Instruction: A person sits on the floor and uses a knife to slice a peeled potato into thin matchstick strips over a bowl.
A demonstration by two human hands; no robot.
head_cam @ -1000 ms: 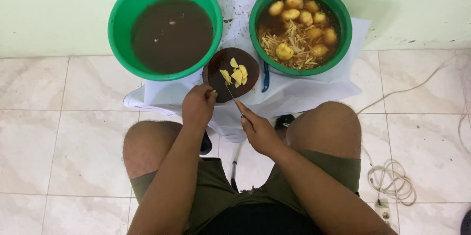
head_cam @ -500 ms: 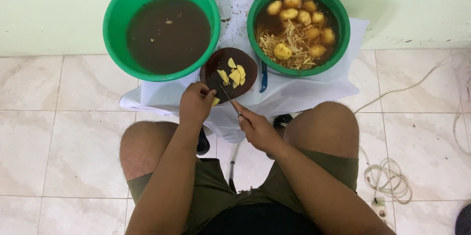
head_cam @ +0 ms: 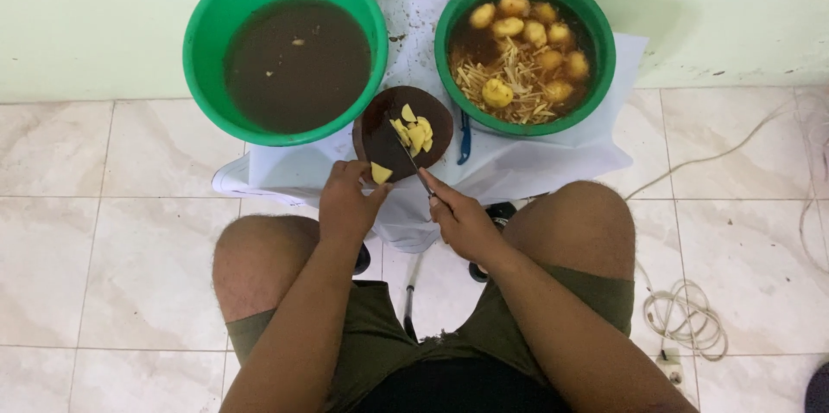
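Seen from above, seated on a tiled floor. Left hand pinching a yellow potato piece at the near edge of a round dark cutting board. Right hand clenched on a knife, blade angled over the potato slices on the board. Best done with fingertips curled clear of the blade. Beyond the board, two green basins: the left basin with murky water, the right basin with peeled potatoes and strips. Blue peeler just beside the board; knees crowding both sides.
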